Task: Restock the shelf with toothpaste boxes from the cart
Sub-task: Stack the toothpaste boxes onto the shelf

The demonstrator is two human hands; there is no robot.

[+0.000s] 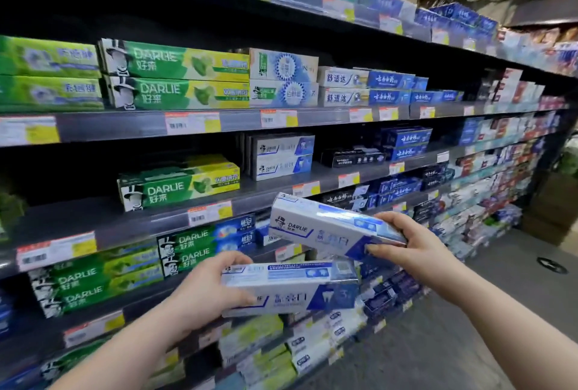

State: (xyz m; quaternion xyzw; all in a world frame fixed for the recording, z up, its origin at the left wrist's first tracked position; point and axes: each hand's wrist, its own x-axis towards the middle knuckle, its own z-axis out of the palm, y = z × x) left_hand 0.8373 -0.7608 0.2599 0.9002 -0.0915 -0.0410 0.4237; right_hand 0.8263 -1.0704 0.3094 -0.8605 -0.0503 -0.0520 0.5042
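My left hand (203, 289) grips one white-and-blue toothpaste box (289, 288) by its left end, thumb on the front face, fingers over the top. My right hand (403, 242) clamps a second white-and-blue box (328, 225) by its right end, tilted, its far end raised toward the shelf (125, 220). This box sits just above and right of the one in my left. Above both grips, two matching boxes (283, 156) stand stacked on the shelf.

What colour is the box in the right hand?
White with blue, seen in the head view: toothpaste box, right hand.
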